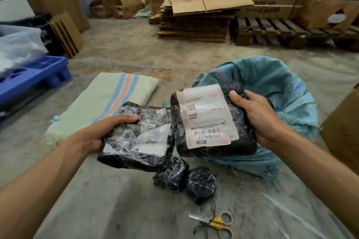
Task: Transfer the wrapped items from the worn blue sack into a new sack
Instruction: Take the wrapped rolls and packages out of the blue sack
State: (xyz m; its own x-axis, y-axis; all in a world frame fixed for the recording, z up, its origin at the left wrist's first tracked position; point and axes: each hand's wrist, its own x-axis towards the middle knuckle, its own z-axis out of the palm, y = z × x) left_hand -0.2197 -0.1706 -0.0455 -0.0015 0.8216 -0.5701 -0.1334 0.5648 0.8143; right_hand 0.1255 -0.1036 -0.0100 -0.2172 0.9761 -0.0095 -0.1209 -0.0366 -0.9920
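The concrete floor (116, 190) carries a flat striped sack (108, 99), the blue sack (281, 91), two small wrapped parcels (172, 172) and scissors (215, 221).

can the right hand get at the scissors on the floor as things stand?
Probably not yet. The right hand grips the labelled parcel, so its fingers are occupied. The scissors lie uncovered on the floor, nothing over them.

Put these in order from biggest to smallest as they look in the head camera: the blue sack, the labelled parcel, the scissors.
1. blue sack
2. labelled parcel, gripped by the right hand
3. scissors, nearer the camera yet plainly smallest
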